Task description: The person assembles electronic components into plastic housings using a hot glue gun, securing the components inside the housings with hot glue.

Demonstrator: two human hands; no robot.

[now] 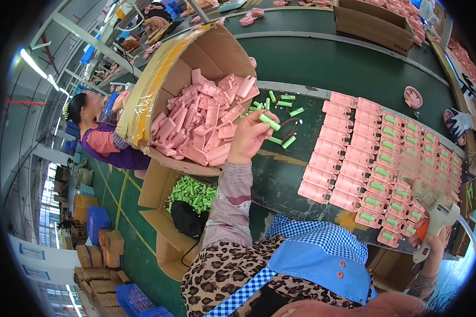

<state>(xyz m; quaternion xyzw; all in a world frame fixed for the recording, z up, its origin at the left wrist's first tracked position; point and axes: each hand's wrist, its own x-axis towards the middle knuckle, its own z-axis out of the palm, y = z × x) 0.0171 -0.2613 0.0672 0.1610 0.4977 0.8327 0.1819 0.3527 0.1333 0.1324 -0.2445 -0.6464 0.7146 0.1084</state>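
Note:
Raised over the dark green tabletop, my left hand [246, 140] pinches a green cylindrical battery [269, 122] with wires trailing near it. My right hand [433, 247] grips the handle of a white glue gun [439, 215] with an orange trigger. Its blurred, brownish tip points at rows of pink plastic housings [345, 170]. Many housings on the right hold a green battery each; the left columns hold none. Several loose batteries [289, 141] lie beyond my left hand.
A large carton of pink housings [195, 127] stands left of my left arm. Below it an open box holds green batteries [191, 193], with a black object [187, 217] on its edge. A pink round basket-like part [413, 97] lies far right. A co-worker [108, 140] is at left.

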